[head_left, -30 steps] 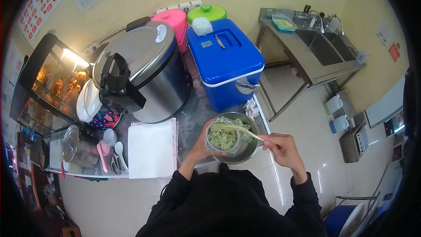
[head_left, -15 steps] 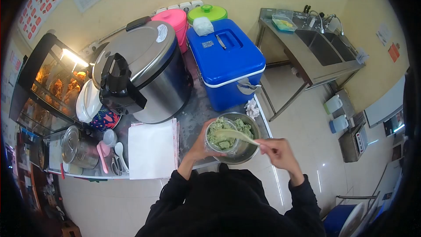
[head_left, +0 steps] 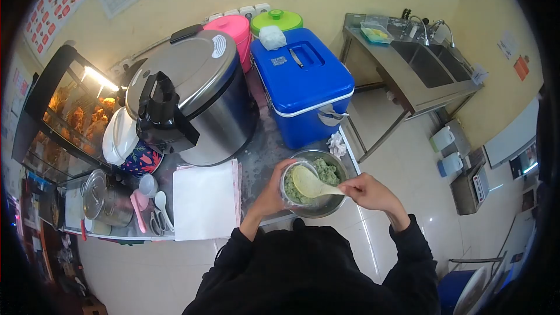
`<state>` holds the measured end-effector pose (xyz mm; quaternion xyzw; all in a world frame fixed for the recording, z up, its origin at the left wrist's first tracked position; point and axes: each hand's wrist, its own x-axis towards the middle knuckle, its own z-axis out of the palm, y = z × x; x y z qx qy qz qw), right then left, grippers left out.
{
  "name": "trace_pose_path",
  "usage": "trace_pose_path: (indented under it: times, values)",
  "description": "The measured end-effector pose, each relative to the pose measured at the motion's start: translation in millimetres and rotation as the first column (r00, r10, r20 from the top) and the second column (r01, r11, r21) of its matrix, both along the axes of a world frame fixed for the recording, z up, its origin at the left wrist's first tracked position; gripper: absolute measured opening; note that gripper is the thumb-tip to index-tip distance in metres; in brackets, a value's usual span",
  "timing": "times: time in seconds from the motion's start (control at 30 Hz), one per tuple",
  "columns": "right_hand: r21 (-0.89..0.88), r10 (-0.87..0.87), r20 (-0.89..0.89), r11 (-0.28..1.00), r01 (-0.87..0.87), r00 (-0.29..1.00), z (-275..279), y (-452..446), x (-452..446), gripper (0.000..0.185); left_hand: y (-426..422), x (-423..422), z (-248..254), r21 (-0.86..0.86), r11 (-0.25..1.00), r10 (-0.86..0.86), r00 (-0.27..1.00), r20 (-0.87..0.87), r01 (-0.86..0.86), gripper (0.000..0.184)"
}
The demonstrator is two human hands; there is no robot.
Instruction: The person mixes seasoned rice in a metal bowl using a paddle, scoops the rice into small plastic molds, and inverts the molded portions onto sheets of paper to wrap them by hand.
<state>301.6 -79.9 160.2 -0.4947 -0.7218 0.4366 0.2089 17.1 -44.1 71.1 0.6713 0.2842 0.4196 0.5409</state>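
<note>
My left hand is wrapped round a small clear plastic cup that holds a green, lumpy mash. In my right hand is the handle of a pale spoon, its bowl over the cup's mouth and touching or just above the mash; which of these I cannot tell. Beneath them a steel bowl sits at the table's front right corner, with more green mash in it. The cup hides the bowl's left part.
Behind the bowl stand a blue cooler box and a crumpled tissue. To the left are a stack of white paper, a large steel cooker, scissors and a lidded pot. A sink is at right.
The spoon has turned so that its bowl shows broadly over the cup. My right hand has shifted slightly up and right; my left hand still holds the cup.
</note>
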Motion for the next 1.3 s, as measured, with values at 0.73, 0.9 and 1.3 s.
trace_pose_path:
  times: [0.73,0.9,1.3]
  values:
    - [0.206,-0.245,-0.117,0.942,0.265,0.962,11,-5,-5,0.017,-6,13,12,-0.068,0.997,0.053,0.993,0.101,-0.047,0.110]
    - [0.440,-0.171,0.422,0.898,-0.036,0.890,11,-23,-23,0.021,-7,16,9,0.042,0.996,0.088,0.993,-0.082,-0.084,0.114]
    - [-0.032,-0.275,-0.220,0.961,0.274,0.936,-4,-25,-17,0.023,-17,24,-18,0.133,0.912,0.386,0.921,0.042,-0.388,0.114]
